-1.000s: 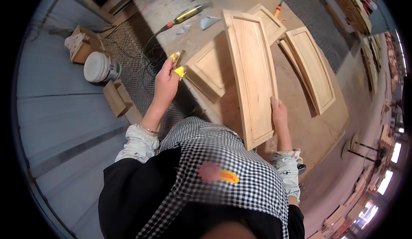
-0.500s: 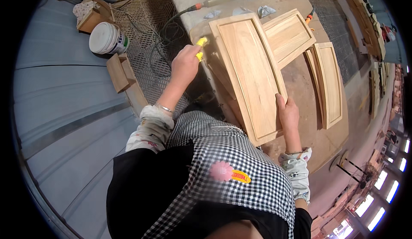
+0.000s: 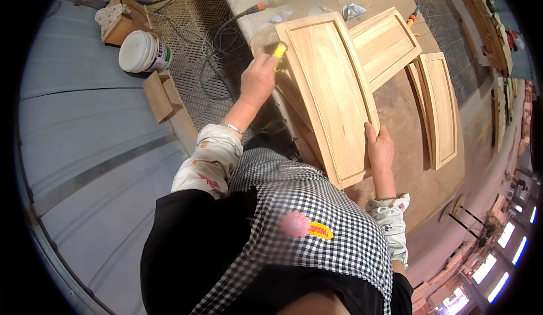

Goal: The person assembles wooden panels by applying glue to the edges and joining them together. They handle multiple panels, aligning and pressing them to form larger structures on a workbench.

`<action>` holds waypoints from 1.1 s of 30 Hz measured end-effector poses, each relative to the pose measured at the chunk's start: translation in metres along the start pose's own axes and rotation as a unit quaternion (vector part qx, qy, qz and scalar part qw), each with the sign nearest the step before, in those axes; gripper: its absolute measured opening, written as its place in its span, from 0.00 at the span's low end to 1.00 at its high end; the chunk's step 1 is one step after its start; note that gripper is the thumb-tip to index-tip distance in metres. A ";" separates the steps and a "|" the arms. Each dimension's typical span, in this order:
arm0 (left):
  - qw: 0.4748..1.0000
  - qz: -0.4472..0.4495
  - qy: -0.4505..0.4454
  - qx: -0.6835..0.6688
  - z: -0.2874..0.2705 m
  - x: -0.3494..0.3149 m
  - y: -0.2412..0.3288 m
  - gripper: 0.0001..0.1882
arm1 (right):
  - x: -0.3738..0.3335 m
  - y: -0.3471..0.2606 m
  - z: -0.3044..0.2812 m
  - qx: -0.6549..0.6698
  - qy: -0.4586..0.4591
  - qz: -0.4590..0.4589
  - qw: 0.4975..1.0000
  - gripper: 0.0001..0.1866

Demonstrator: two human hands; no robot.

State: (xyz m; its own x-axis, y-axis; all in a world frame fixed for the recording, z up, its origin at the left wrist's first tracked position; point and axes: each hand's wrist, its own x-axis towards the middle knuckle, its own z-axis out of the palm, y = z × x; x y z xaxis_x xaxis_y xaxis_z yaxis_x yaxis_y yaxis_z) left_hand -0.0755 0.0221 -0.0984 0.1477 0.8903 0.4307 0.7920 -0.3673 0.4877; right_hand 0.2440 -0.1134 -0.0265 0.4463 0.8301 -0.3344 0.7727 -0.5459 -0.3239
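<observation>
Clamping the framed panel (image 3: 331, 97) at its four o'clock edge, the right hand (image 3: 382, 148) has thumb on top, fingers curled in! The panel slants over the worktop (image 3: 404, 185), toward two o'clock of centre. Up at ten, the left hand (image 3: 259, 82) is by the edge, fingers bent; can't tell if they hold it. Should the right grip slacken, it could swing, scuffing the smaller panel (image 3: 387, 46).

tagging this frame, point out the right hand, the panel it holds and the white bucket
Right hand (image 3: 381, 147): head view, middle of the hand.
Held panel (image 3: 332, 95): head view, middle of its face.
White bucket (image 3: 134, 51): head view, its round end.
</observation>
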 end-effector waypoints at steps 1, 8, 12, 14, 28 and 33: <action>1.000 0.004 -0.001 0.016 -0.004 0.000 0.002 0.13 | 0.000 0.000 0.000 -0.003 0.003 0.000 1.000 0.31; 0.987 -0.093 -0.090 0.091 -0.042 0.008 0.005 0.13 | 0.000 -0.005 -0.005 -0.012 0.004 0.004 1.000 0.32; 0.989 -0.042 -0.110 0.086 -0.053 0.049 0.027 0.13 | -0.003 -0.001 -0.002 -0.022 0.005 -0.004 1.000 0.31; 0.974 -0.030 -0.185 0.125 -0.050 0.058 0.035 0.12 | -0.004 -0.003 -0.003 -0.023 0.013 -0.014 1.000 0.31; 0.957 0.028 -0.210 0.198 -0.055 0.053 0.044 0.08 | -0.005 -0.004 -0.003 -0.024 0.022 -0.023 0.999 0.32; 0.949 -0.034 -0.256 0.181 -0.066 0.063 0.047 0.11 | -0.003 0.000 -0.001 -0.018 0.018 -0.020 0.999 0.32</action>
State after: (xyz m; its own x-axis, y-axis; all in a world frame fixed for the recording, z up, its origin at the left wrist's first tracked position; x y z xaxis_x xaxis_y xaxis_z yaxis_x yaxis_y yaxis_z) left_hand -0.0684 0.0429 0.0019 0.2840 0.9567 -0.0632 0.9479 -0.2702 0.1689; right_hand 0.2432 -0.1164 -0.0246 0.4298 0.8549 -0.2905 0.8056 -0.5084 -0.3044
